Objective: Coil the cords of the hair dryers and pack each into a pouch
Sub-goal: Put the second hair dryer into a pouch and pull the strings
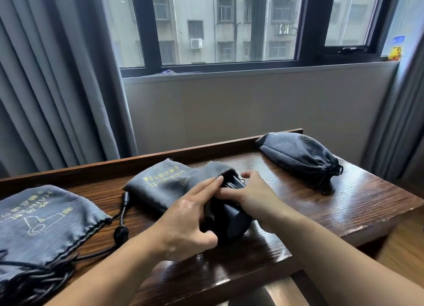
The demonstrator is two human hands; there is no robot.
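Observation:
A black hair dryer (234, 221) lies on the wooden table (344, 202), its front end at the mouth of a grey pouch (165, 184) with yellow print. My left hand (185, 223) lies over the dryer, its fingers stretched to the pouch's rim and its thumb curled under the dryer body. On the other side, my right hand (252, 195) holds the dryer, fingers at the pouch opening. A second grey pouch (43, 223) lies at the left with a black cord (41, 276) trailing from it. A third pouch (300, 156), filled and drawn closed, sits at the far right.
A black plug and cord end (124, 211) lie between the left and middle pouches. The table has a raised back rim (206, 147) against a grey wall under a window. Grey curtains (57, 76) hang at the left and right. The table's front edge runs just under my forearms.

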